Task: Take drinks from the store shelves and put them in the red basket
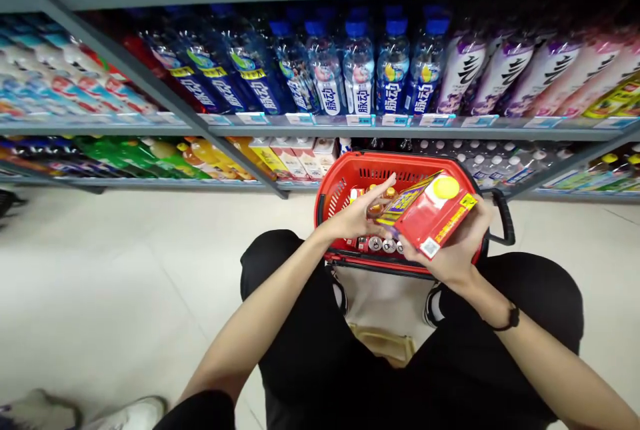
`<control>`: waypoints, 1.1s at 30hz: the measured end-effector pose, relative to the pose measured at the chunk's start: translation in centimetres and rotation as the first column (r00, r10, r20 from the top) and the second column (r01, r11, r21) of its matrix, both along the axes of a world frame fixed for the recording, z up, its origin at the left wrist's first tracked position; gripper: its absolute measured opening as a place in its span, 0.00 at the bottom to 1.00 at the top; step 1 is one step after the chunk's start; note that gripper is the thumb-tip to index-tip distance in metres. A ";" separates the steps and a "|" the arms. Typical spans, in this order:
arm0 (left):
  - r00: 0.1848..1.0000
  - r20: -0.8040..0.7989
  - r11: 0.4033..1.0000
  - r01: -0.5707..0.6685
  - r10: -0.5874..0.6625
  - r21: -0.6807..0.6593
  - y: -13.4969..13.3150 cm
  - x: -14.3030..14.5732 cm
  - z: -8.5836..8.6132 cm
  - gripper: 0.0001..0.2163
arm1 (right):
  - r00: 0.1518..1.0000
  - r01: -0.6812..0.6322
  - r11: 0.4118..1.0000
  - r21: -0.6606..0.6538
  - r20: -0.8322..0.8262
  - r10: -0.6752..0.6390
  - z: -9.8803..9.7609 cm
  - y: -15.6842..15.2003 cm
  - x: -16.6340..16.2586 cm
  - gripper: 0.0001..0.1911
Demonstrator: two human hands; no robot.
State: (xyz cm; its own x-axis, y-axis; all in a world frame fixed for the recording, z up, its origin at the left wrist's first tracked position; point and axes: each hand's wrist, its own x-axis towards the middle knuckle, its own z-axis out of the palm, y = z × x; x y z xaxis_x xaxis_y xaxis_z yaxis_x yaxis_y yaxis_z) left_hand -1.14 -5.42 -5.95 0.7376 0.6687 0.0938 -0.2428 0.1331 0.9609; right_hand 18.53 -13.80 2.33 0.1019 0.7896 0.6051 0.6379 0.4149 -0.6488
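My right hand [457,250] is wrapped round a red drink carton [423,217] with a yellow round cap, held tilted over the basket. The carton has a yellow and purple printed side. My left hand [357,217] is open at the carton's left end, thumb and fingers spread apart; its lower fingers are close to the carton, and whether they touch it I cannot tell. Below both hands stands a red shopping basket [336,180] with a black handle. Inside it are several cans [389,245] and small bottles with orange caps [391,193], partly hidden by my hands and the carton.
Blue-capped drink bottles [357,70] line the middle shelf, beside purple-and-white bottles [463,73]. White cartons [305,157] and more bottles fill the low shelf behind the basket. My knees flank the basket. Another person's shoes [133,413] show at the lower left.
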 end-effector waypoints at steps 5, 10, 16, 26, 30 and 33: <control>0.983 0.145 0.983 -0.085 0.109 -0.161 0.1 1.7 -0.8 0.38 | 0.997 0.070 0.998 -0.002 -0.009 -0.070 1.4 0.9 0.1 0.52; 0.959 0.101 0.950 -0.239 0.263 -0.199 0.6 1.3 -0.6 0.31 | 0.992 -0.012 0.997 -0.077 -0.126 0.003 1.0 0.2 -0.1 0.49; 0.957 0.063 0.946 -0.268 0.283 -0.182 1.2 -0.5 -0.1 0.32 | 0.988 0.042 0.996 -0.083 -0.143 -0.053 0.4 -0.8 -0.3 0.37; 0.894 -0.136 0.864 -0.447 0.427 -0.230 -1.1 1.3 0.0 0.33 | 0.700 -0.029 0.859 -0.511 -0.624 -0.347 1.2 3.0 1.0 0.36; 0.852 -0.362 0.883 -0.449 0.378 -0.133 -2.2 1.8 -0.3 0.31 | 0.570 -0.124 0.689 -0.714 -0.620 -0.539 -0.2 4.9 2.4 0.36; 0.773 -0.492 0.902 -0.427 0.400 0.064 -3.0 1.6 1.3 0.24 | 0.506 -0.161 0.624 -0.765 -0.607 -0.613 -1.2 5.1 2.7 0.32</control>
